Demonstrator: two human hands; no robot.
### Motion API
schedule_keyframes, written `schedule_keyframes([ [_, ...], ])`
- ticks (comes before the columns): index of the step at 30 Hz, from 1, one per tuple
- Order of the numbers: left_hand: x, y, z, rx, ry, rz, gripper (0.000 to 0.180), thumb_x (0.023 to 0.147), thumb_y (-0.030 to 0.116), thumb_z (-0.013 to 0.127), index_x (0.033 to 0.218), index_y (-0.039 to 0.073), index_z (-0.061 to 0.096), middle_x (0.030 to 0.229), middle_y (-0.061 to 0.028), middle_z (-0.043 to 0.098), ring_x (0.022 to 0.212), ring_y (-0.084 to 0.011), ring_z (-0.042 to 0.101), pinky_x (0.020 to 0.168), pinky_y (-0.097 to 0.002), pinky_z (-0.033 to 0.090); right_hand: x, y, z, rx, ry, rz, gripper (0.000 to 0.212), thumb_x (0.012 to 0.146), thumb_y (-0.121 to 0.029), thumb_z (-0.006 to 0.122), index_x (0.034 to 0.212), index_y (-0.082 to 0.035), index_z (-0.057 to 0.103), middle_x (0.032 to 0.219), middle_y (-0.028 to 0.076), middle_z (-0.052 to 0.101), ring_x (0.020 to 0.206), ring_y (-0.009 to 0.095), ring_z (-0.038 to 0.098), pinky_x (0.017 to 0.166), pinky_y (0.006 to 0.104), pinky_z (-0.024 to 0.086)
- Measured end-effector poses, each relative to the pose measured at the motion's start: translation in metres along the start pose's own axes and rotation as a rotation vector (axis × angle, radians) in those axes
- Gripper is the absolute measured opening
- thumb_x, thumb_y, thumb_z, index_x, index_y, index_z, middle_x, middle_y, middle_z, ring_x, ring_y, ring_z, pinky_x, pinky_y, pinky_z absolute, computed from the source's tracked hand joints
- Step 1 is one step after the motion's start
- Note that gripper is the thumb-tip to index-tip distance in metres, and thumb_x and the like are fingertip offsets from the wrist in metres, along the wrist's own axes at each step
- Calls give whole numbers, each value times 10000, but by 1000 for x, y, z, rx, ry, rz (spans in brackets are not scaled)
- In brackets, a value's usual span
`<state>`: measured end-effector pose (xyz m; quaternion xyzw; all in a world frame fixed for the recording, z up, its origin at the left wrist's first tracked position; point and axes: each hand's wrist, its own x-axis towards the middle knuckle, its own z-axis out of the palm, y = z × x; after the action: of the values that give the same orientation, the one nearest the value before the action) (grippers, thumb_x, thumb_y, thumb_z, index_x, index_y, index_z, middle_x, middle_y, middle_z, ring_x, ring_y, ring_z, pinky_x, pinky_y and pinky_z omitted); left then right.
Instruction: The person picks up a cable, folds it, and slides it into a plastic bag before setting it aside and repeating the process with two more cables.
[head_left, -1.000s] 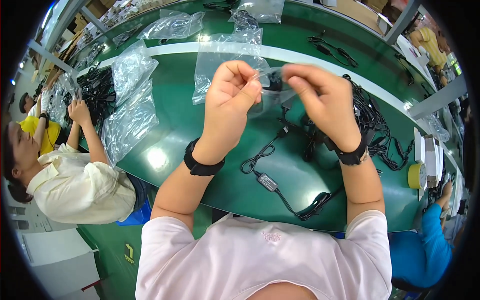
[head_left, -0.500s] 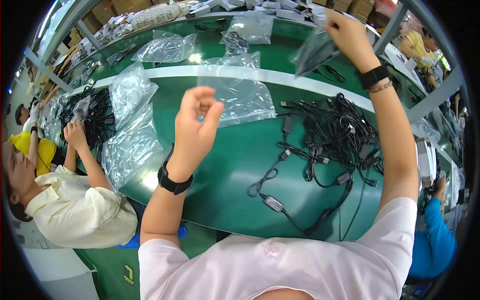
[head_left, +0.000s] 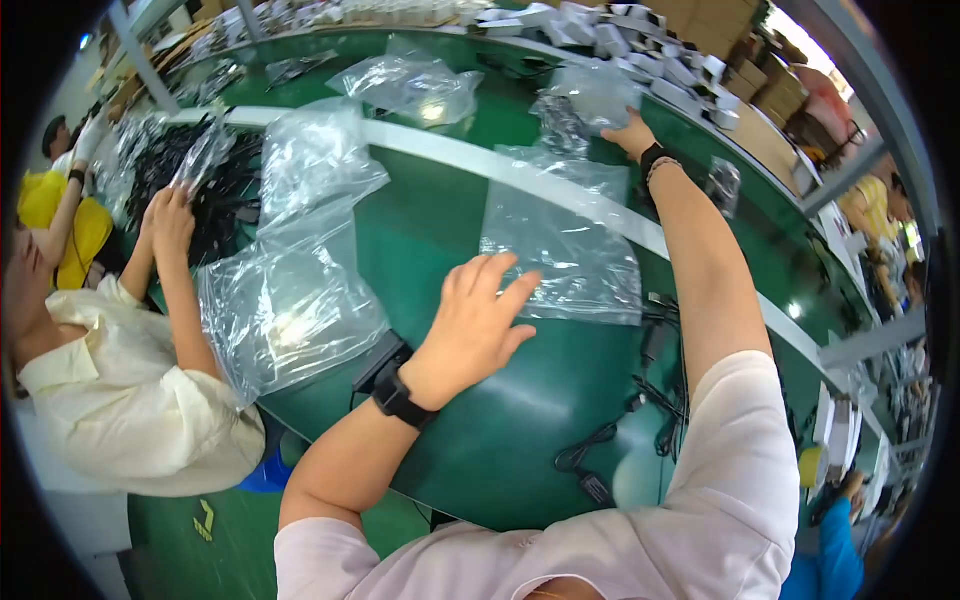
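My left hand [head_left: 478, 322] hovers over the green table, fingers spread and nothing in them. Just beyond its fingertips lies a flat clear plastic bag [head_left: 585, 255], reaching over the pale rail. My right hand [head_left: 632, 137] stretches across that rail, its fingers apart at the edge of a clear bag [head_left: 597, 92]. Whether the fingertips press on it, I cannot tell. Next to that bag is a crumpled clear bag with dark contents [head_left: 562, 128]. Farther right, a small filled bag [head_left: 723, 187] lies on the green surface. Black cables [head_left: 655, 390] are partly hidden behind my right arm.
Large clear bags [head_left: 300, 310] lie to my left, beside a co-worker's hands [head_left: 170, 225] at a black cable pile [head_left: 225, 185]. A pale rail [head_left: 430, 150] divides the table from the far green strip [head_left: 500, 105]. White boxes [head_left: 610, 40] are heaped behind it. Metal posts [head_left: 880, 75] stand right.
My right hand has let go of the filled bag and moved left to the clear bags. My left hand has lowered and its fingers have spread. The view has turned.
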<state>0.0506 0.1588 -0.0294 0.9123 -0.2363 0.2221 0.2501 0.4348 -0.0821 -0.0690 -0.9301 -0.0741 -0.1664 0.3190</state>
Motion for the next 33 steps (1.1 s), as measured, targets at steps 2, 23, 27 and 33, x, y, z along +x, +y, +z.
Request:
schedule_keyframes([
  [2,-5,-9,3,37,-12,-86,559,633,134,708,1138,86,473,1179,-167,395,1071,-343,392,866,-444,351,6,-1,21,-223,-41,-62,408,691,-270,612,1058,-90,591,1030,144,597,946,290,565,831,366,437],
  [23,44,-3,40,131,300,-240,131,784,40,525,913,37,503,1121,-266,436,908,-427,481,778,-464,415,-136,6,-348,1068,289,-94,178,810,8,472,982,-14,515,886,40,558,791,125,534,707,241,448],
  [27,103,14,55,73,492,-131,126,766,-5,514,889,15,493,1092,-255,446,941,-421,465,808,-441,405,-201,32,-370,1464,467,87,254,858,-45,441,1092,56,436,1174,202,471,1136,298,431,1021,434,306],
  [33,187,-14,140,53,425,-130,401,686,47,613,1068,46,490,1214,-252,364,1088,-434,380,899,-453,354,-298,152,-425,1057,671,109,381,922,-181,389,1212,65,403,1175,139,493,1081,221,478,952,319,365],
])
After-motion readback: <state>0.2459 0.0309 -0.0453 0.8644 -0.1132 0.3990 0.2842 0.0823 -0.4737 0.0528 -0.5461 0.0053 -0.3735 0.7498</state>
